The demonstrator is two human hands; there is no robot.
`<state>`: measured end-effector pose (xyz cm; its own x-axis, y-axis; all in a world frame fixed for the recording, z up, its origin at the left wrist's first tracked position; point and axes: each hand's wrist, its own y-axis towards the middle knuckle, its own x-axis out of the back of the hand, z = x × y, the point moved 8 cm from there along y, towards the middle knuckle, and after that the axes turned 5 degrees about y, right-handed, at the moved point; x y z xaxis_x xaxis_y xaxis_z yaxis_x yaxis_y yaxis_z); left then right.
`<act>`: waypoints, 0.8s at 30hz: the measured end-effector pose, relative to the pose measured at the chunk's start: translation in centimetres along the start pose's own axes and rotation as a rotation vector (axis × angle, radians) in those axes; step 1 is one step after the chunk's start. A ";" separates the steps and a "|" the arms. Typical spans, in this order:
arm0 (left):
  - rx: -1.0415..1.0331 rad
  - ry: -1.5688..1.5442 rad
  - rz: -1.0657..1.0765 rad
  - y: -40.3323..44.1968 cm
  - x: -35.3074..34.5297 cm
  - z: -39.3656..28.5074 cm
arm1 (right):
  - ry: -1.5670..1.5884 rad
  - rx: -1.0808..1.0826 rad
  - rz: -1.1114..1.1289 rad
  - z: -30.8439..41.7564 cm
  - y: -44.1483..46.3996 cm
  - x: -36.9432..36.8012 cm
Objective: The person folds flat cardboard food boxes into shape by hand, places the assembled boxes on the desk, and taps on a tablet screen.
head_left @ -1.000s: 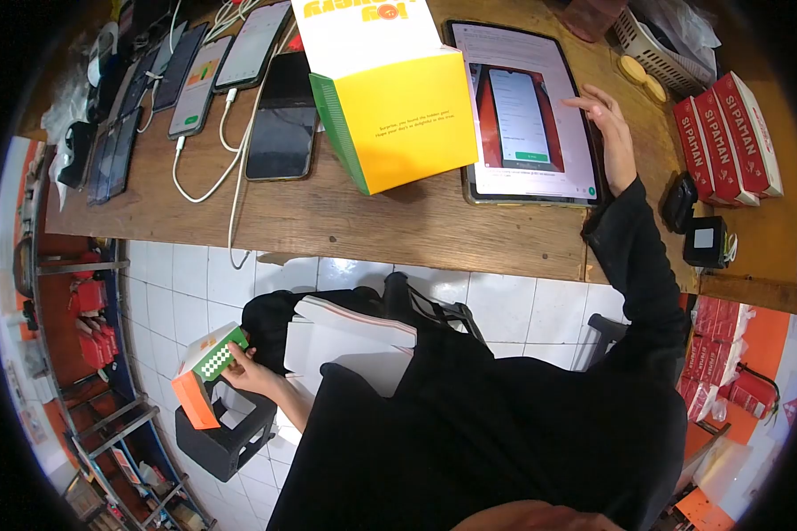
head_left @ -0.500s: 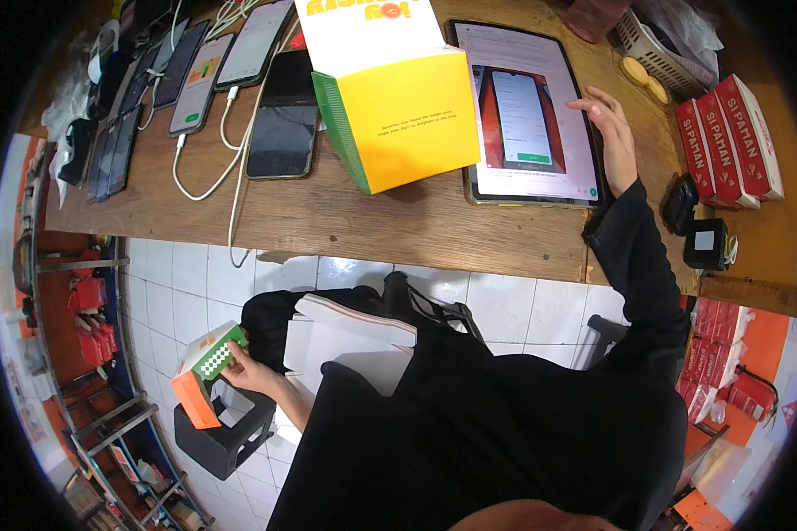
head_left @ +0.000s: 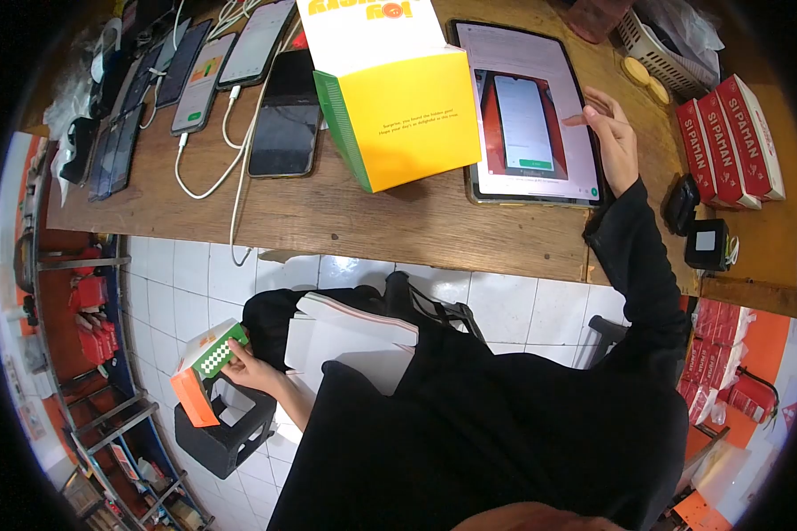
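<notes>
My left hand (head_left: 251, 366), low at the left, grips a partly folded cardboard box (head_left: 214, 357) with a green patterned side and an orange flap. On my lap lies a stack of flat white cardboard sheets (head_left: 350, 341). My right hand (head_left: 613, 133) is at the right edge of a tablet (head_left: 584, 190), fingers loosely bent and apart, holding nothing. I cannot tell whether a fingertip touches the screen, which displays a picture of a phone. Beside the tablet, a yellow, white and green box (head_left: 421, 124) stands on the wooden table (head_left: 398, 226), overlapping the tablet's left edge.
Several phones (head_left: 283, 115) and white charging cables (head_left: 236, 190) cover the table's left side. Red and white boxes (head_left: 731, 146), a basket (head_left: 651, 53) and a small black device (head_left: 707, 245) are at the right. A black stool (head_left: 226, 442) stands below my left hand.
My right hand's fingers have bent slightly, the index finger dipping a little lower over the tablet's edge. My left hand and the cardboard box have hardly moved.
</notes>
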<state>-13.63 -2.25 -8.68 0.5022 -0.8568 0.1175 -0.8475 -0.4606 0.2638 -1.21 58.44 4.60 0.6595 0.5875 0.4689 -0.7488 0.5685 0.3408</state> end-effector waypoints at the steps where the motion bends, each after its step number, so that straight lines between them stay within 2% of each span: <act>1: -0.004 -0.001 -0.004 -0.1 -0.1 -0.3 | -0.003 -0.002 0.003 0.0 0.0 0.0; 5: -0.010 -0.006 -0.006 -0.1 0.0 -0.2 | 0.111 -0.044 0.031 -0.5 -0.1 0.0; 11: 0.002 0.031 -0.007 0.0 0.2 0.1 | -0.056 -0.097 0.030 -0.4 -0.1 -0.2; 17: -0.008 0.007 -0.001 0.0 0.1 0.1 | -0.056 -0.067 0.070 -0.8 0.0 -0.1; 20: 0.001 0.025 0.002 0.0 0.2 0.2 | -0.124 -0.050 0.017 -0.8 0.1 0.1; 24: 0.005 0.007 -0.006 -0.1 0.2 0.2 | -0.026 -0.035 -0.003 -0.5 0.2 0.1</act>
<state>-13.51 -2.44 -8.89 0.5083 -0.8524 0.1226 -0.8454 -0.4667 0.2597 -1.27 58.90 4.33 0.6598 0.5707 0.4889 -0.7435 0.5903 0.3143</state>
